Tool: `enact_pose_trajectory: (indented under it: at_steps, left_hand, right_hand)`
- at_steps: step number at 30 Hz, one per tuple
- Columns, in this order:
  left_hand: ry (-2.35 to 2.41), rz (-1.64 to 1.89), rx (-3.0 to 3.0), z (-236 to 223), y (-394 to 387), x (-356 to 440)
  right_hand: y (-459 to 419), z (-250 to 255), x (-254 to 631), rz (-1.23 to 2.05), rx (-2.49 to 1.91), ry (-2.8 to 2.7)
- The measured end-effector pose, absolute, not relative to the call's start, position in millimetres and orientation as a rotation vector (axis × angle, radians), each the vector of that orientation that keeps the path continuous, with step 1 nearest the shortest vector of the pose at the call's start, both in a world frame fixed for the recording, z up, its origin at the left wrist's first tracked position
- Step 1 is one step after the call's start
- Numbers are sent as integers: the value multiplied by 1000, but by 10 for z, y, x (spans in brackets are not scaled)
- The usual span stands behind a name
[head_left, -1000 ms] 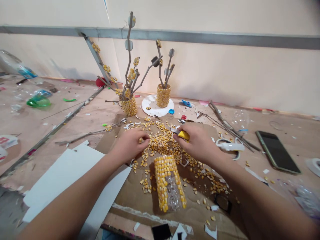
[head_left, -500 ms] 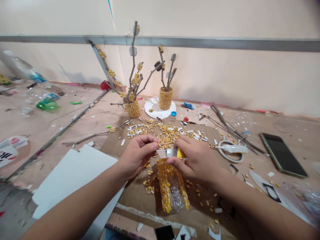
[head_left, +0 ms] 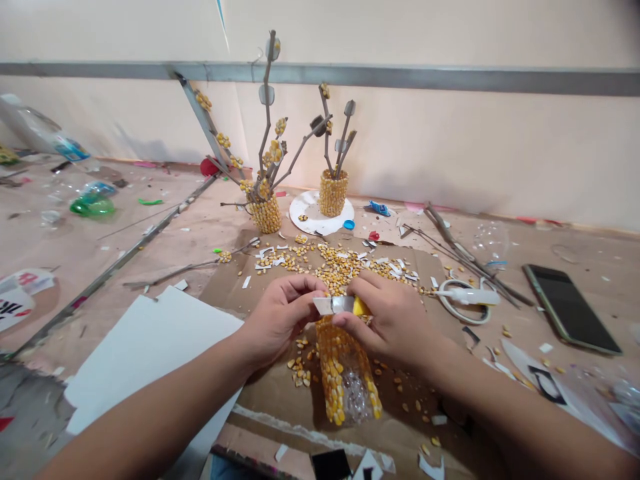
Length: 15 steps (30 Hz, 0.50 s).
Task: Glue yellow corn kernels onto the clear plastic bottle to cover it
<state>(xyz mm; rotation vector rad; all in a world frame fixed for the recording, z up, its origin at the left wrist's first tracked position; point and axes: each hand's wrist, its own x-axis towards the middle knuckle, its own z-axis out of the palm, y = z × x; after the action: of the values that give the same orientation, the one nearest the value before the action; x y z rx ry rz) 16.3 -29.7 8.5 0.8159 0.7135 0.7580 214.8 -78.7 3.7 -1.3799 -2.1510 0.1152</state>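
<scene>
My right hand (head_left: 387, 313) grips a utility knife (head_left: 345, 305) with a yellow handle, its broad blade pointing left. The fingertips of my left hand (head_left: 287, 310) are pinched on a small corn kernel (head_left: 326, 294), just beside the blade. Directly beneath both hands lies a clear plastic cylinder (head_left: 356, 393), mostly covered with rows of corn kernels and bare on a patch near me. Loose corn kernels (head_left: 335, 263) are heaped on the cardboard (head_left: 265, 373) beyond my hands, among white scraps.
Two corn-covered pots (head_left: 265, 213) with twigs stand at the back, one on a white disc (head_left: 310, 223). To the right are a glue bottle (head_left: 470, 297), a tape ring (head_left: 453, 313), sticks (head_left: 450, 240) and a phone (head_left: 573, 307). White sheets (head_left: 145, 367) lie left.
The knife blade now overlaps the left fingertips slightly more. Both hands otherwise keep their places, and the whole view has shifted a little.
</scene>
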Motion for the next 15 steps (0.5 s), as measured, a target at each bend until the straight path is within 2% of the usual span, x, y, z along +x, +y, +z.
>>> enact_pose_trajectory:
  at_steps: [7, 12, 15]
  left_hand:
    - [656, 749, 938, 21, -307, 125]
    - [591, 761, 940, 1, -301, 113]
    - [664, 777, 1009, -17, -286, 96]
  right_hand:
    - [-807, 17, 2118, 102, -1361, -2164]
    - [-679, -11, 2276, 210, -1611, -1828]
    - [-652, 51, 2332, 231, -1531, -1746]
